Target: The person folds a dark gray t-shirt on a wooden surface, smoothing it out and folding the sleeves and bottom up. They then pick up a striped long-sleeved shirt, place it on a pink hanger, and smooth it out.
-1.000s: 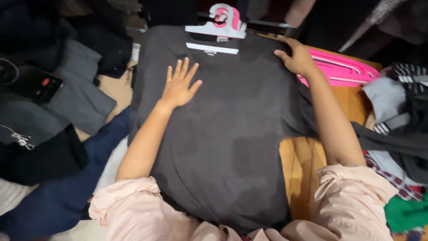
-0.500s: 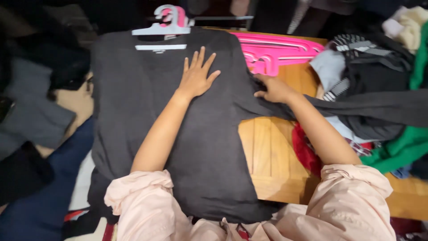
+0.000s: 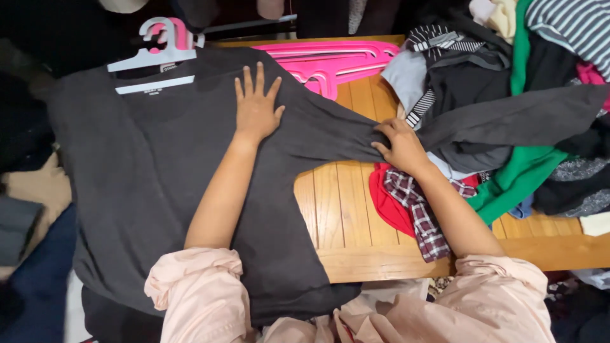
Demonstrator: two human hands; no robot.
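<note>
Dark grey shirt spread front-up across the left part of the wooden table, with the lower hem hanging over the near edge. Already threaded on a white hanger at the neck, hook pointing away at the far edge. Body of the garment lying mostly flat, with only soft wrinkles.

Left hand resting palm-down on the upper chest of the shirt, fingers spread and straight, pressing and grasping nothing. Right hand closed around the sleeve close to where it leaves the body, fingers curled over the cloth. Sleeve stretched out to the right, crossing over the pile of clothes and not yet lying on the body of the shirt. Other sleeve hard to make out at the dark left side.

Judging from this: hanger in, body smoothed, that part done. Left to do: bringing the stretched sleeve clear of the pile and putting it in order, then lifting the garment off the table.

Around it: pink hangers stacked just beyond the left hand, a red garment and a plaid cloth under the right forearm, a green garment beside them.
</note>
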